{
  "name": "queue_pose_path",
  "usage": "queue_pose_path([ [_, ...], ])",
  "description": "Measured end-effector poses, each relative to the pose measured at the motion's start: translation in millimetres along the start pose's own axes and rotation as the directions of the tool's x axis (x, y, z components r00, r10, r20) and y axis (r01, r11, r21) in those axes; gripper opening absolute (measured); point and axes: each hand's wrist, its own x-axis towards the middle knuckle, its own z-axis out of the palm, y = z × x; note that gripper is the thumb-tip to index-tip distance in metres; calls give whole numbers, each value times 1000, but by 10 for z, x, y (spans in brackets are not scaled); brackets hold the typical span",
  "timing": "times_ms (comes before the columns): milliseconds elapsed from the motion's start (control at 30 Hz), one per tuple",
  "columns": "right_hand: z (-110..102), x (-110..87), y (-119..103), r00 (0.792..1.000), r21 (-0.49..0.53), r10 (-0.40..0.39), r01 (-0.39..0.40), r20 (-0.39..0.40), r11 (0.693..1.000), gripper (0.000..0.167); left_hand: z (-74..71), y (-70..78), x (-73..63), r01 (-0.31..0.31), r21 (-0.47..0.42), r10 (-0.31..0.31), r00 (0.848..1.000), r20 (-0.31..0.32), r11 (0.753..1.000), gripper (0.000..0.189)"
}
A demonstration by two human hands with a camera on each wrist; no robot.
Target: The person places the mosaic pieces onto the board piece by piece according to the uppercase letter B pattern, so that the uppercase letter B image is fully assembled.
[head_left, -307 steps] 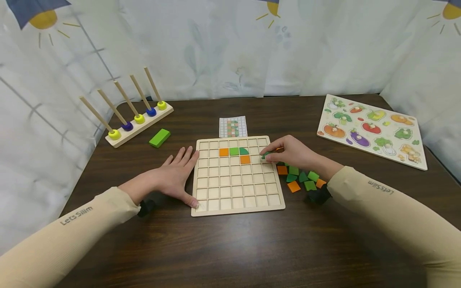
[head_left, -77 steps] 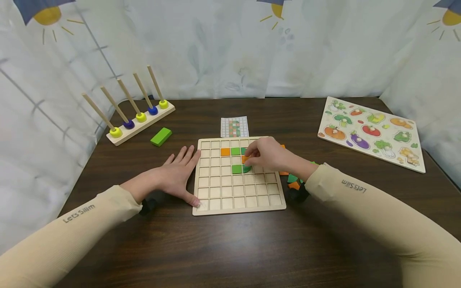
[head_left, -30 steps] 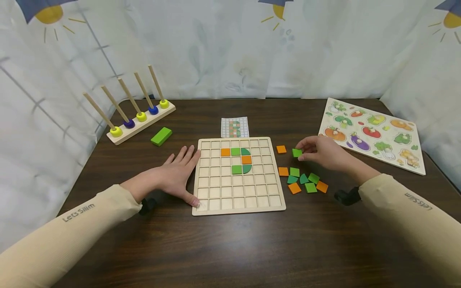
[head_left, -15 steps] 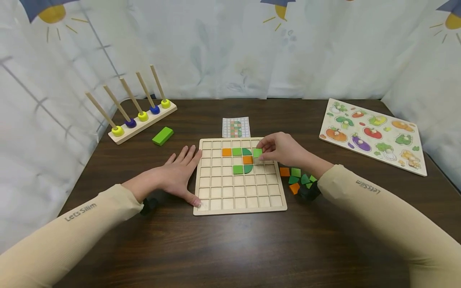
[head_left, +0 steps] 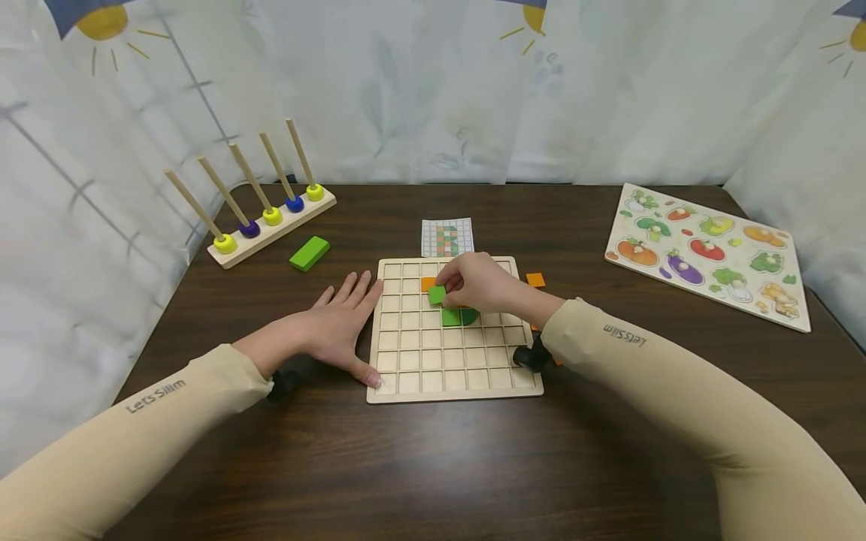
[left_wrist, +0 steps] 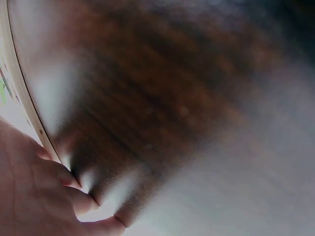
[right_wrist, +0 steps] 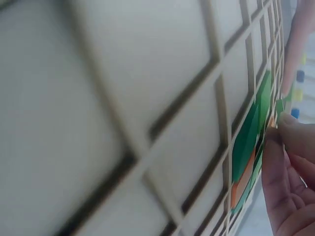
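The right hand (head_left: 476, 282) is pinching a green tile (head_left: 436, 295) over the grid board (head_left: 453, 381), perhaps not touching it; the left hand (head_left: 336, 328), fingers spread, is resting at its edge. A tilted release could be nudging the orange tile (head_left: 428, 284).

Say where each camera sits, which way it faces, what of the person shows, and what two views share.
Head: worn on the head, facing forward and down at the board and table; left hand, right hand and sleeves show.
Left wrist: on that wrist, facing table top and board edge; part of the left hand shows.
Right wrist: on that wrist, facing low across the board; the right hand shows.
Shared: head and right wrist both show the right hand pinching a green tile.
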Motion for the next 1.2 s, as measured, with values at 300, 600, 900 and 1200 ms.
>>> queue_pose_path([
  [300, 93, 59, -103, 1000, -108, -15, 16, 6, 994, 29, -9, 13, 0, 1, -9, -1, 1000, 1, 1000, 152],
  [600, 131, 65, -101, 999, -148, -46, 46, 5, 988, 27, -5, 9, -2, 0, -6, 0, 1000, 3, 1000, 152],
  [900, 128, 51, -109, 999, -152, -49, 48, -3, 987, 28, -19, 33, -9, -5, -5, 5, 1000, -8, 1000, 150],
  [1200, 128, 59, -110, 999, -164, -50, 49, 0, 985, 29, -16, 25, -7, -10, -6, 10, 1000, -11, 1000, 150],
])
